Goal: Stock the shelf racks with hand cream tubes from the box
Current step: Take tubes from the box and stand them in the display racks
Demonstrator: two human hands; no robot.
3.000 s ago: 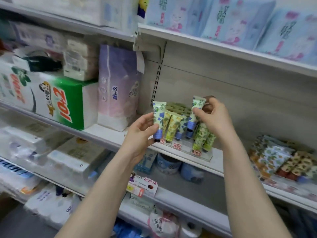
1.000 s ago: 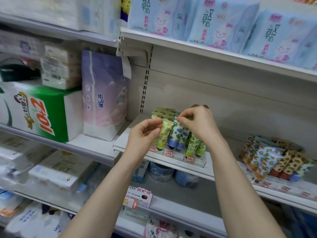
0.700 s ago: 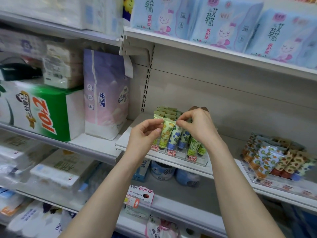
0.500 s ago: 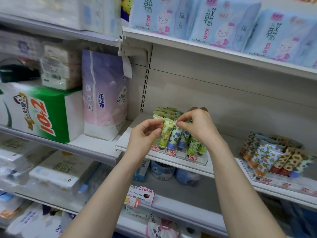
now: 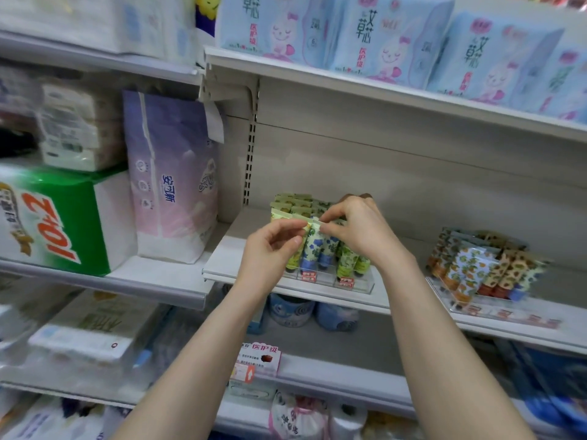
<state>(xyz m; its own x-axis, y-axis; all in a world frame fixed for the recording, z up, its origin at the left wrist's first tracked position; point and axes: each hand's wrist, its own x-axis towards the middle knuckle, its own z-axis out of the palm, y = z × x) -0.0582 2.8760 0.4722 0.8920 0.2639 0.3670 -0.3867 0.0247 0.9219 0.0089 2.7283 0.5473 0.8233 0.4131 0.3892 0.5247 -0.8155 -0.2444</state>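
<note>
Head view. A clear plastic rack stands at the front edge of the middle shelf, near the shelf's left end. The hand cream tubes stand in it caps down, in rows that run back toward the rear panel.

The left hand has thumb and forefinger curled together, pinching the flat top seam of a yellow-green tube in the front row. The other fingers are folded under and hidden behind the palm. Just beside it, the right hand pinches the top seam of a blue-flowered tube between thumb and forefinger. Both tubes have their caps down in the rack; whether the caps touch its floor cannot be told.

The right hand covers the tops of the green tubes below it and most of the rows behind. Something brown shows above its knuckles, too little of it to name. The red labels on the rack front are too blurred to read.

Well apart, toward the shelf's right end, a second rack holds tubes with orange and brown patterns, smeared by blur. A purple pack stands on the neighbouring shelf to the left, next to a green and white box cut off by the picture's edge. Pale blue packs line the shelf above, their tops cut off. The lower shelves are blurred.
</note>
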